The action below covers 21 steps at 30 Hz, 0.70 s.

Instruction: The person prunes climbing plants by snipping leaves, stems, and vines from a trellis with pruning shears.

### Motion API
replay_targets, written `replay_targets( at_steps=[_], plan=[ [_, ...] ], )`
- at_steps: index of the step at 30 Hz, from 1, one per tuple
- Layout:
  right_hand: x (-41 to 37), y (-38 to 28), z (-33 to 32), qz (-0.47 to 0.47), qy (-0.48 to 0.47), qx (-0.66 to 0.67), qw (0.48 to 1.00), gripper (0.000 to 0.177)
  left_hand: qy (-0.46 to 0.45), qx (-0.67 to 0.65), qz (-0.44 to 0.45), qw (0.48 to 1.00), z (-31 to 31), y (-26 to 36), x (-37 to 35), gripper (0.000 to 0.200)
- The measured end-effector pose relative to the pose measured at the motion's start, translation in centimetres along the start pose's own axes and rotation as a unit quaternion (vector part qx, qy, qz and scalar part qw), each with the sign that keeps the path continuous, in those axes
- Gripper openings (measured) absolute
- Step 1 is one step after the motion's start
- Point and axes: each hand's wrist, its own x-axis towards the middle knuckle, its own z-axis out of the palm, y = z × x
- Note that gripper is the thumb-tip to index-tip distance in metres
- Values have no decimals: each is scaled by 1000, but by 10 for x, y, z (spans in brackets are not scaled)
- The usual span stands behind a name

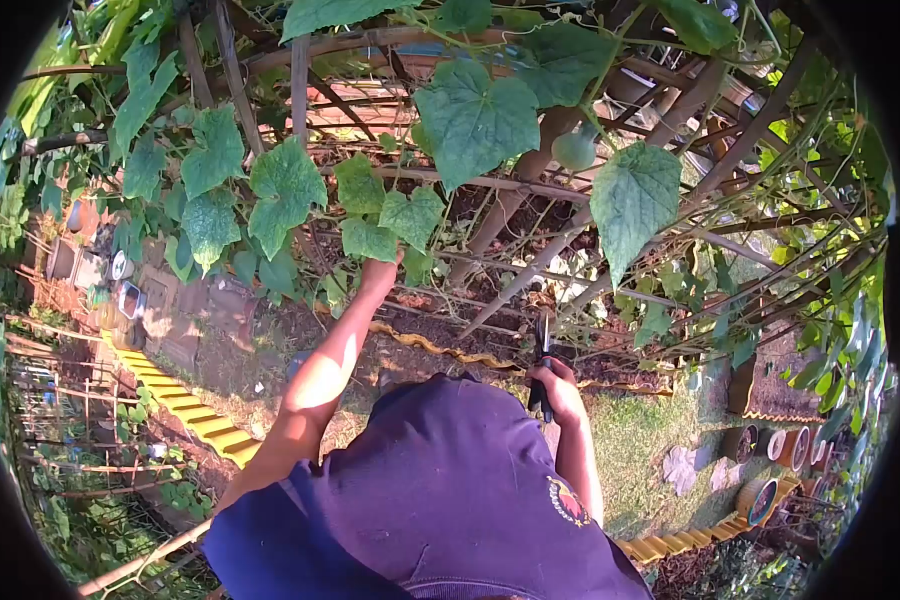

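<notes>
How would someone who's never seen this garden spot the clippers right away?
Find the dark shirt filling the bottom middle, then look to the right hand beside its upper right side. The clippers are in its grip, slim blades pointing up the picture. Black handles set them apart from the green leaves and brown poles beyond.

yellow corrugated edging [188, 402] at left, grass [625, 460] and pots [797, 449] at lower right
</notes>
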Motion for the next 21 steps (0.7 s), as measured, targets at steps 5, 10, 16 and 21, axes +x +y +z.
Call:
replay_targets(
  at_steps=[5, 10, 16, 21],
  plan=[
    [17, 10, 6, 8, -29, 24, 999, 22, -162, 67, 44, 984, -17, 28, -112, 32],
    [47, -7, 39, 1, -125, -37, 991, 40, -117, 320, 346, 874, -35, 100, -142, 40],
    [48, -71, 88, -140, -236, -135, 952, 50, 7, 428, 331, 841, -36, 127, -136, 56],
    [51, -102, 118, -199, -315, -134, 918, 41, 87, 418, 302, 852, -58, 117, -136, 64]
  ],
)
